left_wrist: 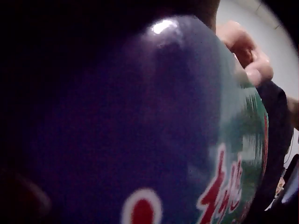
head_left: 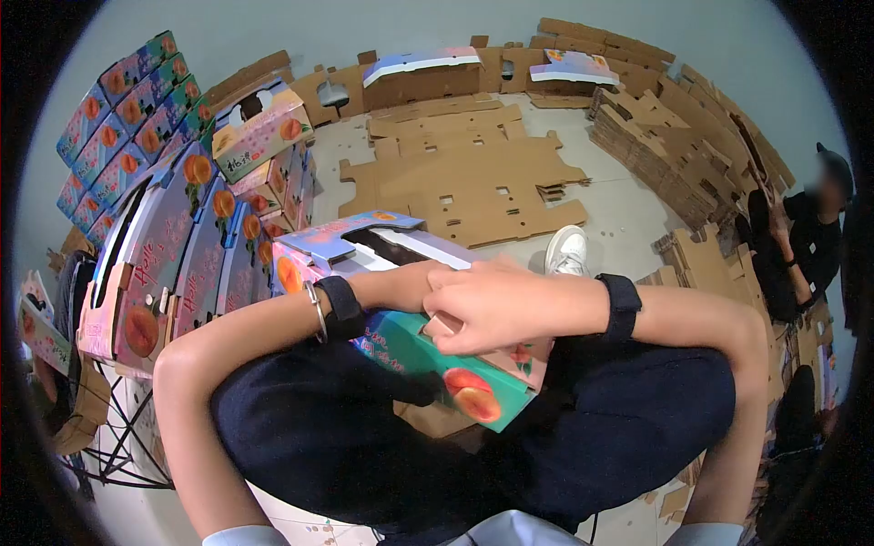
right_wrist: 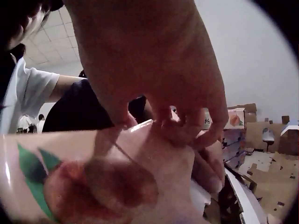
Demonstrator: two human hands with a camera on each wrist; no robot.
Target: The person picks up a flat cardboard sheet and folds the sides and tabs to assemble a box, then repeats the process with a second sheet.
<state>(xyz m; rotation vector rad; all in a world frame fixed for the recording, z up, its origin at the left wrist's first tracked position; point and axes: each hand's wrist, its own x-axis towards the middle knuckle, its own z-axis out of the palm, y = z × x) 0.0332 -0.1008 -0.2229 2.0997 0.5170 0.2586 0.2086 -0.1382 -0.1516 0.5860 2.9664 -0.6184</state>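
Green, blue and pink printed cardboard box sits between the person's knees. Long axis runs far-left to near-right in the head view; green peach-print side faces the body, pink end panel to the right. Dark slot open in its top, far-left part.

Pink-and-blue standing printed boxes just beside its far-left end, stacked printed boxes behind those. Flat brown cardboard sheets on the floor ahead, white shoe near them. Hands cover the box's top middle.

Right hand comes in from the right, palm down, fingers curled, pinching the box edge. Left hand reaches in from the left, partly under the right; can't tell its fingers' state.
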